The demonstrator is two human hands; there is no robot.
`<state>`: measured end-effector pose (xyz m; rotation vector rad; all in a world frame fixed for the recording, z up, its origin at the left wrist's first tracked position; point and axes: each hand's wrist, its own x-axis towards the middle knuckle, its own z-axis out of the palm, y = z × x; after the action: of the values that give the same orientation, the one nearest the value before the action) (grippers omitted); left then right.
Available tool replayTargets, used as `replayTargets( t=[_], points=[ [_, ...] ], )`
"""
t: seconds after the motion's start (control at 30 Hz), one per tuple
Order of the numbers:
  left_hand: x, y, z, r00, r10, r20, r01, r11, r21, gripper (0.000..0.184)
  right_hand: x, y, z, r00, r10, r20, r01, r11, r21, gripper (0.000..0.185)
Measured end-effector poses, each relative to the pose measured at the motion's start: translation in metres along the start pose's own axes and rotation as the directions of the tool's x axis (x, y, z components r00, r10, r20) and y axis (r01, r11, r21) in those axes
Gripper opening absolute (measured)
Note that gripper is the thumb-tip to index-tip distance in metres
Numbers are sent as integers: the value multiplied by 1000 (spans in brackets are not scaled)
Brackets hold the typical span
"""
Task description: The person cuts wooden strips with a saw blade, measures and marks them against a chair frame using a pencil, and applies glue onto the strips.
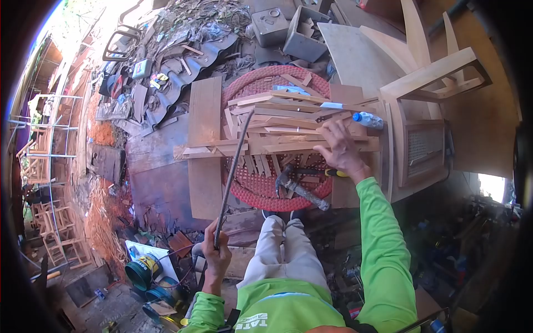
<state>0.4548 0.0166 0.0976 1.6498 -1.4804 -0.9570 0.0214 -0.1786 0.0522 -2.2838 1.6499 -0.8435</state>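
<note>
My left hand (216, 252) is closed around the lower end of a long, thin dark bar (236, 166), which slants up and away over the left side of the wood pile. Whether the bar is a blade seen edge-on, I cannot tell. My right hand (340, 149) is over the right end of the wooden strips (277, 114), fingers bent and thumb apart, with nothing visible in it. Contact with the strips is unclear. A claw hammer (302, 191) lies on the red woven round surface (250, 191), near a tool with a yellow and black handle (335, 173).
A blue-capped plastic bottle (369, 120) lies right of the strips. Beyond it stands a wooden chair frame (427, 83). Flat boards (204, 188) flank the round surface. A grey box (305, 36) and scrap lie behind; buckets (143, 271) stand at lower left.
</note>
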Motion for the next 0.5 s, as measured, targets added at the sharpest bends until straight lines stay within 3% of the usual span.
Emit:
replayTargets(
  t=[0.07,0.1,0.17,0.23,0.27,0.37,0.43,0.5],
  points=[
    [-16,2,-12,999,33,19,-34,998,52,33,-12,3,8,986,32,163,-26,999,-37,37],
    [-26,6,-19,996,56,69,-65,990,127,39,-15,8,15,987,29,160,-25,999,-29,37],
    [-38,14,-31,990,70,122,-95,973,212,46,-19,16,27,990,24,137,-14,998,-69,31],
    [-51,24,-44,953,155,262,-224,939,261,56,-17,17,29,994,2,110,9,994,-105,27],
    [-57,26,-57,927,5,376,-160,910,382,60,-23,15,29,996,-26,85,40,986,-159,23],
    [-56,12,-63,867,104,488,-301,888,347,62,-29,22,32,996,-49,72,65,969,-238,18],
    [-55,-5,-61,853,90,514,-310,879,361,63,-36,22,41,992,-100,72,115,960,-254,16],
    [-48,-20,-53,835,43,549,-285,886,365,62,-36,20,49,996,-61,-59,47,976,-214,15]
  ],
)
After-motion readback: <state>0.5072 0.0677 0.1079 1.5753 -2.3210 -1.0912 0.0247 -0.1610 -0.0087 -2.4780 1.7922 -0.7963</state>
